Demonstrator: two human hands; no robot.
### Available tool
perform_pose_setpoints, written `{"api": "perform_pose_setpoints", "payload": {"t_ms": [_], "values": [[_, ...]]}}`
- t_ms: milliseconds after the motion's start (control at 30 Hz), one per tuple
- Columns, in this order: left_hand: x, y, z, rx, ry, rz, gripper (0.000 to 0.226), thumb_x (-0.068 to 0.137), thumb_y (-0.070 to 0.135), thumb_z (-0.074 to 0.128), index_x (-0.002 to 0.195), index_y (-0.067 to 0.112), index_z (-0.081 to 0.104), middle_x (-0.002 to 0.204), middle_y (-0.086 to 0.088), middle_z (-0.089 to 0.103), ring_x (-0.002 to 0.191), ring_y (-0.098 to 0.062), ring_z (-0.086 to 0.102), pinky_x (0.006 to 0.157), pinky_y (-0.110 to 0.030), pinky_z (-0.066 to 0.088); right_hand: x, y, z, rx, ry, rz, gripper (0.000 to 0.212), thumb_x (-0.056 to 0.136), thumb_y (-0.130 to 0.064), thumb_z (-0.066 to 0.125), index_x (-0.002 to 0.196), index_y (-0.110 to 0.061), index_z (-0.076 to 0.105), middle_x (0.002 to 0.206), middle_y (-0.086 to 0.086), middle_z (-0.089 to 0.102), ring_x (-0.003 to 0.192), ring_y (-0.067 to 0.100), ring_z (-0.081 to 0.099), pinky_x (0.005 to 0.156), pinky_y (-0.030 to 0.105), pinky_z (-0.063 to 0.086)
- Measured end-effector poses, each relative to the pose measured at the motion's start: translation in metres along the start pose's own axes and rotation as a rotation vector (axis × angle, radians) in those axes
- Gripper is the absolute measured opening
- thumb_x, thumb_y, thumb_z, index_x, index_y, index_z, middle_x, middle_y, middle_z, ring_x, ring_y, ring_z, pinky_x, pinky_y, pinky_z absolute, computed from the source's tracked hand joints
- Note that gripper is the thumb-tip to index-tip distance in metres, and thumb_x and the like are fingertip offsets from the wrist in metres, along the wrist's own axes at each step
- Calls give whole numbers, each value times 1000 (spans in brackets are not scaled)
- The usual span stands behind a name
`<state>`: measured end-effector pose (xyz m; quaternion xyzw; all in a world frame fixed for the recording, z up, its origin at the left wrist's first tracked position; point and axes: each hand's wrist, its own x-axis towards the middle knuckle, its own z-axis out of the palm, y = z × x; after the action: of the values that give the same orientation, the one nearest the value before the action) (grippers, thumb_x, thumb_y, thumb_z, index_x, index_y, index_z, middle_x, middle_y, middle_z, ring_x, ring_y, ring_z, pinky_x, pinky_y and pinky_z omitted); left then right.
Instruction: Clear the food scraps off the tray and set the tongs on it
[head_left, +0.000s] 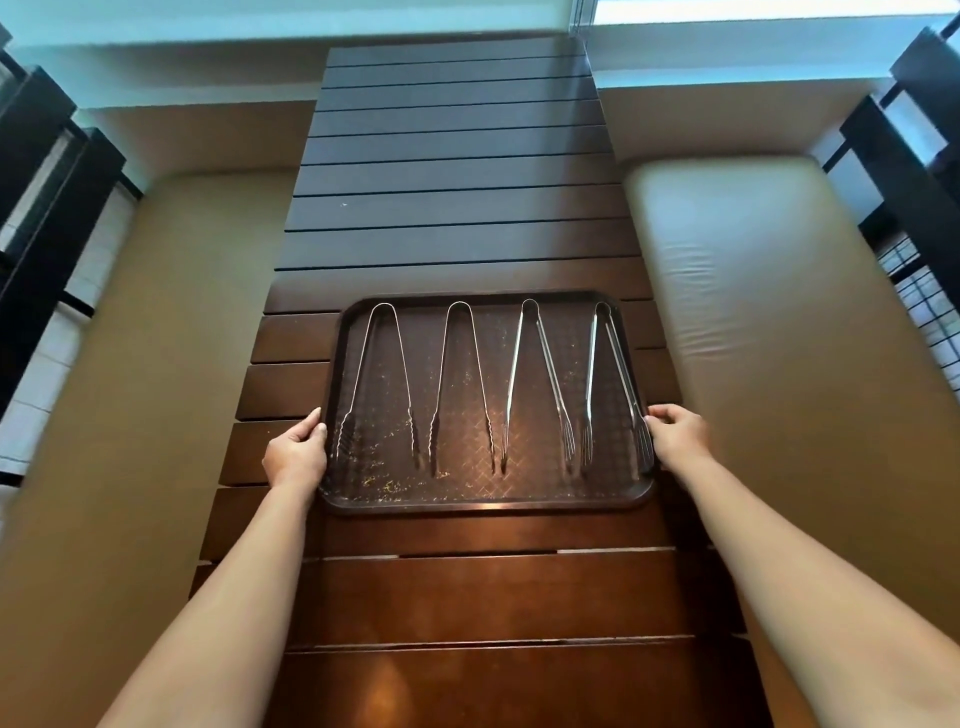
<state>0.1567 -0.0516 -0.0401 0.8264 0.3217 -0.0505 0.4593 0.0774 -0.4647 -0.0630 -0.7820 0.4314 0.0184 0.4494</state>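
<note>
A dark brown tray (483, 505) lies on the slatted wooden table (467, 208). Several metal tongs rest side by side on it, hinges away from me: the leftmost tongs (382, 364), a second pair (460, 374), a third pair (535, 374) and the rightmost tongs (610, 379). Small yellowish food scraps (387, 486) are scattered over the tray floor, densest near the front left. My left hand (296, 452) grips the tray's left rim. My right hand (678, 431) grips the right rim, fingers curled over the edge.
Tan padded benches flank the table, one on the left (156, 364) and one on the right (769, 338). Dark wooden frames stand at both far sides. The table runs long toward a bright window beyond.
</note>
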Motion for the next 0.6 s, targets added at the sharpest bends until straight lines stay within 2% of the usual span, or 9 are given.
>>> {"api": "perform_pose_setpoints", "payload": {"t_ms": [100, 167, 233, 400, 500, 600], "values": [[2, 4, 1, 17, 8, 8, 31, 92, 21, 56, 122, 18, 62, 126, -6, 61, 117, -19, 54, 102, -25, 37, 2, 1, 3, 6, 13, -10, 18, 88, -10, 61, 104, -4, 68, 85, 4, 61, 79, 19, 54, 44, 11, 38], [0, 4, 2, 26, 15, 22, 31, 92, 21, 55, 123, 17, 62, 126, -7, 61, 116, -20, 54, 99, -24, 38, 2, 2, 3, 24, 24, -20, 20, 88, -10, 61, 106, -2, 67, 87, 5, 61, 82, 19, 54, 63, 20, 43], [-2, 3, 2, 29, 26, 28, 31, 92, 20, 55, 123, 17, 62, 126, -6, 61, 115, -20, 55, 96, -21, 37, 1, 3, 3, 35, 27, -30, 21, 88, -9, 61, 107, -1, 67, 92, 9, 64, 85, 18, 53, 75, 23, 39], [-1, 1, 2, 12, -4, 4, 31, 92, 20, 56, 122, 18, 63, 126, -5, 61, 107, -16, 56, 94, -20, 37, 0, 3, 2, 35, 37, -13, 23, 88, -12, 61, 108, -5, 68, 107, 14, 68, 87, 17, 54, 80, 28, 43], [-1, 4, -2, 21, -15, 9, 30, 90, 19, 57, 120, 17, 64, 126, -7, 61, 115, -20, 55, 101, -25, 38, -8, 0, 0, 26, 37, -7, 24, 90, -13, 58, 111, -5, 66, 109, 14, 67, 89, 19, 56, 78, 28, 41], [-2, 16, -4, 145, 91, 103, 31, 91, 16, 51, 119, 14, 64, 121, -13, 62, 112, -29, 55, 99, -32, 40, -15, -6, -2, -58, 45, -25, 28, 91, -15, 55, 117, -7, 62, 112, 13, 65, 104, 28, 58, 88, 28, 41]]}}
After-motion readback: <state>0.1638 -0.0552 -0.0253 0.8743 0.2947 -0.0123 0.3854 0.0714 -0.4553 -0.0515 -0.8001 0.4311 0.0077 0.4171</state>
